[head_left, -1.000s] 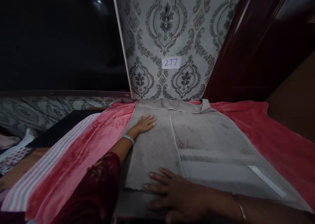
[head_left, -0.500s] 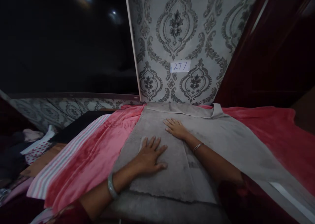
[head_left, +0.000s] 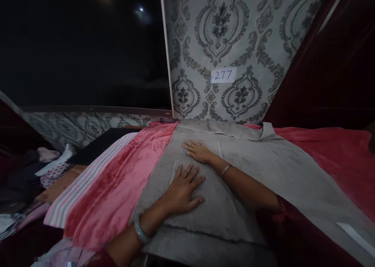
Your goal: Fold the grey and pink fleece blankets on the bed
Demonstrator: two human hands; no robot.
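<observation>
As both arms reach fwd, pose: L hand (head_left: 182,192) palm-down, wide, fingers splayed & pointing up/away, thumb out to R; R hand (head_left: 198,151) also palm-down & flat, farther fwd, fingers pointing L.
Contact: both hands spread on the grey cloth (head_left: 272,173), near each other but apart.
Wrists: pale greenish bangle (head_left: 140,230) on L; thin silvery bangle (head_left: 226,170) on R; R arm has a dk red sleeve (head_left: 281,212).
Writing: paper label (head_left: 223,75) on wall, handwritten "277" in blue; small mark on bezel of the black screen (head_left: 88,52), too small to read.
Grey cloth: soft short pile, laid out over the pink blanket (head_left: 125,181); far edge folded in a band, squarish tab at R end; dk line along the near edge of the part under the L hand; pale strip (head_left: 356,237) lower R.
Pink blanket: plush, w/ pink/white/grey striped border (head_left: 93,175) at L; more reddish plush at R.
Bkgd: damask-type wallpaper (head_left: 222,22), grey w/ leafy medallions; glossy dk red panel (head_left: 328,75) at R, slanting edge.
Far L: red-dotted white cloth (head_left: 54,175), mixed fabrics.
</observation>
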